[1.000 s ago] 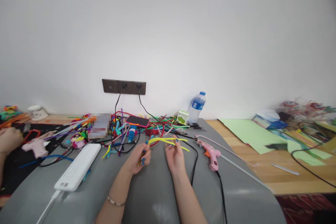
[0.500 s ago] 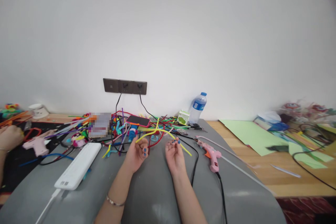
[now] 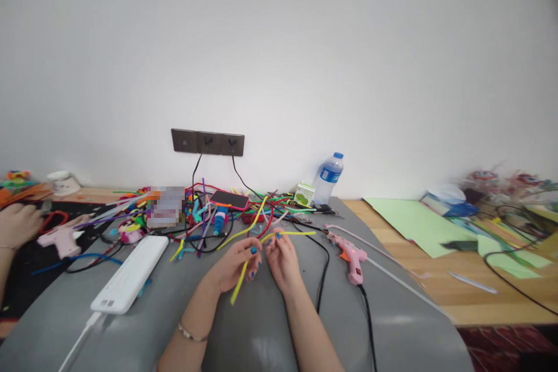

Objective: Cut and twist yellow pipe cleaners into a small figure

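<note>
My left hand (image 3: 233,267) and my right hand (image 3: 281,261) meet over the grey cloth (image 3: 261,325), fingertips pinched together on yellow pipe cleaners (image 3: 244,276). One yellow end hangs down and to the left below my left hand. Other yellow ends stick out to the upper left and to the right. Just beyond my hands lies a tangled heap of coloured pipe cleaners (image 3: 204,212).
A pink glue gun (image 3: 352,257) with a black cord lies right of my hands. A white power strip (image 3: 128,276) is to the left, a phone (image 3: 229,200) and water bottle (image 3: 328,179) at the back. Another person's hand (image 3: 17,224) rests at far left near a second glue gun (image 3: 61,239). Green paper (image 3: 414,221) covers the wooden table at right.
My hands have come together from apart. The yellow pipe cleaners, earlier spread between them, are now bunched at my fingertips with one end pointing down-left.
</note>
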